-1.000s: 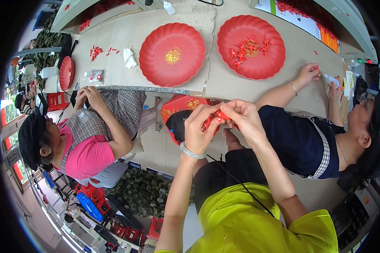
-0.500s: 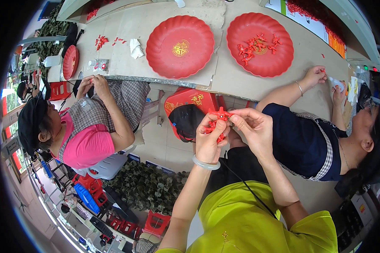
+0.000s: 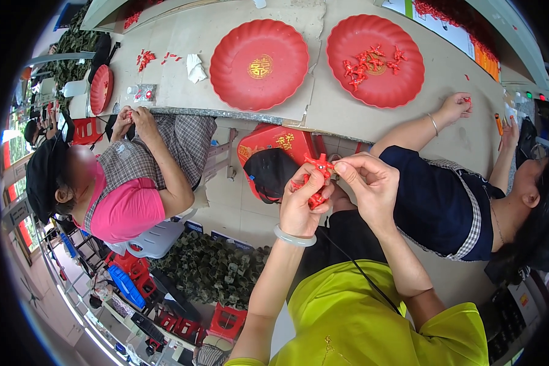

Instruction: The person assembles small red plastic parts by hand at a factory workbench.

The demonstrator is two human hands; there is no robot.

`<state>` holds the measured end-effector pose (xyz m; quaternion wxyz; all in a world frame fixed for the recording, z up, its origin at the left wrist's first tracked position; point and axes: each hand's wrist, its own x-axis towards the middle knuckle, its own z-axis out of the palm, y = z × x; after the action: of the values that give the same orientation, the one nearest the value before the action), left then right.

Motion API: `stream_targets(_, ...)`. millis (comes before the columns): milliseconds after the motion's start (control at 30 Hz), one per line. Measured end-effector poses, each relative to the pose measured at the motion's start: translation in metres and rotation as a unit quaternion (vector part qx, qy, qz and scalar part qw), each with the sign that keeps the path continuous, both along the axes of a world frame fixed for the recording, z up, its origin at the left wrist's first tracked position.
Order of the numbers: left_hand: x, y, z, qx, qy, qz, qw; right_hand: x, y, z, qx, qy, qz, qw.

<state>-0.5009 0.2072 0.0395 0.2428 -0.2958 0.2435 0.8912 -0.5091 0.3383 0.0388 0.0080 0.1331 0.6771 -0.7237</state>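
Closed in front of my body, my left hand [image 3: 300, 213] holds small red plastic figures, one standing up at its fingertips [image 3: 319, 163] and more red pieces lower among the fingers. With thumb and forefinger pinched, my right hand [image 3: 372, 186] touches the side of the upper figure; whether it grips a separate tiny part is hidden. Beyond my hands, on the table [image 3: 189, 36], lies a red scalloped plate [image 3: 402, 36] bearing several similar red figures. Left of it sits another red scalloped plate [image 3: 232, 55] with a gold emblem and no figures.
A co-worker in pink [image 3: 131, 207] sits left, handling a small red piece. Another in dark blue [image 3: 439, 207] leans in from the right. Red pieces [image 3: 145, 59], a crumpled tissue [image 3: 195, 68] and a small bag [image 3: 145, 93] lie on the table. A red box [image 3: 287, 143] carries a black cap [image 3: 271, 174].
My hands have barely shifted, the right fingers staying at the upper figure. The right co-worker's farther hand has moved away from the white bottle-like thing and is now beside an orange stick-like item.
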Motion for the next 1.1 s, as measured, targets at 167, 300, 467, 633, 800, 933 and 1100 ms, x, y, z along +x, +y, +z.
stream_targets(167,0.001,-0.003,-0.007,-0.034,0.013,0.011,0.999,-0.001,0.004,-0.001,-0.015,-0.056,-0.013,0.998)
stream_targets(300,-0.003,-0.024,-0.008,-0.153,0.121,-0.007,0.981,-0.047,0.026,-0.037,0.003,-0.062,-0.055,0.997)
stream_targets(467,-0.006,-0.021,-0.005,-0.089,0.200,-0.067,0.973,-0.140,0.053,-0.123,0.356,-0.051,-0.143,0.922)
stream_targets(633,-0.010,-0.018,-0.009,-0.048,0.249,-0.058,0.966,-0.183,0.043,-0.138,0.554,-0.019,-0.013,0.832)
stream_targets(800,-0.019,-0.010,-0.008,-0.017,0.268,-0.032,0.963,-0.185,0.061,-0.153,0.479,-0.021,-0.070,0.874)
stream_targets(933,-0.024,-0.014,-0.025,-0.035,0.233,-0.031,0.971,-0.153,0.057,-0.116,-0.065,0.049,-0.260,0.962)
stream_targets(1100,-0.040,-0.008,-0.022,-0.080,0.158,-0.033,0.984,-0.079,0.038,-0.054,-0.308,0.003,-0.225,0.924)
